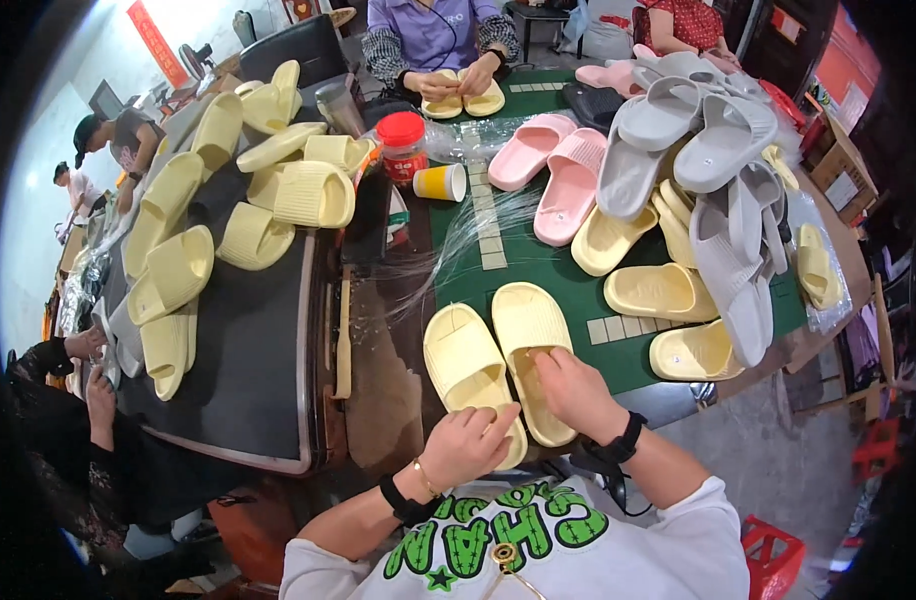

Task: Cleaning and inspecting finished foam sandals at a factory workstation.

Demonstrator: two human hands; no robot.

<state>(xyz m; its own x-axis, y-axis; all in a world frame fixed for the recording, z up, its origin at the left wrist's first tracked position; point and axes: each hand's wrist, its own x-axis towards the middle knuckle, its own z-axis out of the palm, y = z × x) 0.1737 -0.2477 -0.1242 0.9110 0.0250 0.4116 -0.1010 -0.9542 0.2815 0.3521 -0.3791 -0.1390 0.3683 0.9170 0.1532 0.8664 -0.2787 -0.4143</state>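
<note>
The yellow pair of slippers (462,338) lies directly under the fingers, toe ends pointing away. The left hand (465,450) is over the heel part of the left slipper (468,368), its fingers curled; whether they grip anything I cannot tell. The right hand (578,400) has bent fingers over the right slipper (531,322), just behind its strap, their grip likewise unclear. Beyond the fingers are clear strands (471,237) and pink slippers (575,182); to their right, heaped grey slippers (726,145); to their left, a black table (253,330)
</note>
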